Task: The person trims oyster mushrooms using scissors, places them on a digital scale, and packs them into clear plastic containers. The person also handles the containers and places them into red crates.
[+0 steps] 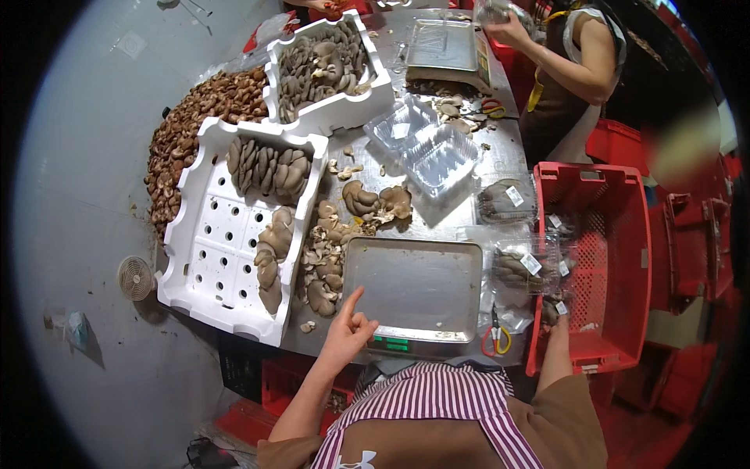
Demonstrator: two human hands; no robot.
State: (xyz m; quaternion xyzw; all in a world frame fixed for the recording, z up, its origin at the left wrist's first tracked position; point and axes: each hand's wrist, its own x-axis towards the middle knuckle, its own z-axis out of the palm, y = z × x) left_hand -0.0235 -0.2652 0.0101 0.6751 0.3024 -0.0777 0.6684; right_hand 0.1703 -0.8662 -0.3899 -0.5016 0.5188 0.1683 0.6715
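My left hand (350, 329) is over the near left corner of a metal scale tray (413, 287), its index finger extended and the others partly curled, with nothing in it. My right hand (558, 329) reaches down inside a red plastic crate (624, 264), at a labelled clear pack of mushrooms (552, 309). Its fingers are largely hidden, so a grip cannot be made out. Other labelled packs stand along the crate's left side. Below the tray glows a green scale display (391, 344). Loose oyster mushrooms (325, 275) lie left of the tray.
A white foam crate (228, 258) holds oyster mushrooms; a fuller one (328, 64) stands behind. Brown mushrooms (176, 152) are heaped left. Open clamshell boxes (439, 155), closed packs (515, 267) and scissors (495, 340) lie on the metal table. A co-worker (580, 70) stands beyond a second scale (442, 50).
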